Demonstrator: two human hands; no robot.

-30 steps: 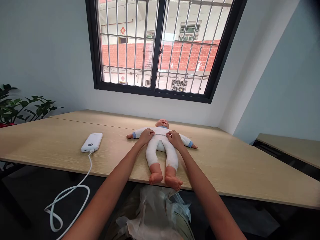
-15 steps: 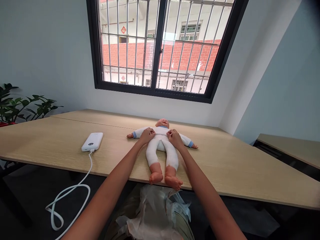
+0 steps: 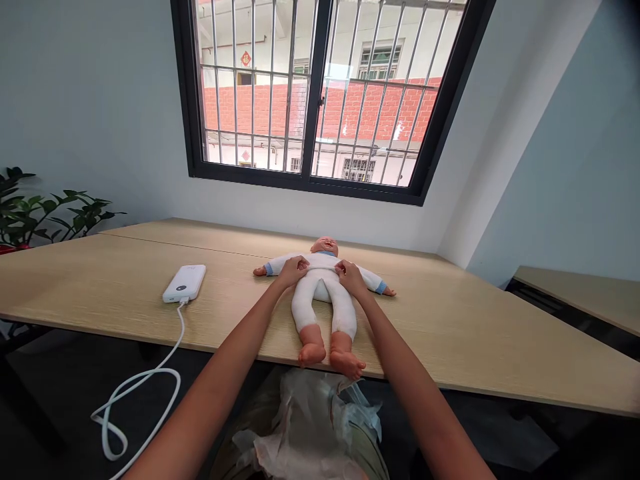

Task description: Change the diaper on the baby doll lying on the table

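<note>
A baby doll (image 3: pixel 323 288) in a white suit with blue cuffs lies on its back on the wooden table (image 3: pixel 450 327), its bare feet near the front edge. My left hand (image 3: pixel 293 271) is on the left side of the doll's chest, fingers curled onto the suit. My right hand (image 3: pixel 351 278) is on the other side, fingertips pinched on the white suit (image 3: pixel 323 263). Beneath the table edge, a crumpled white diaper or plastic wrap (image 3: pixel 305 427) lies on my lap; I cannot tell which.
A white power bank (image 3: pixel 183 283) lies left of the doll, its white cable (image 3: pixel 135 400) hanging over the table edge. A potted green plant (image 3: pixel 45 210) stands far left, a barred window (image 3: pixel 320 93) fills the wall ahead, and another table (image 3: pixel 575 297) stands right.
My hands have barely shifted on the suit, and the view has tilted very slightly. The doll stays in the same place.
</note>
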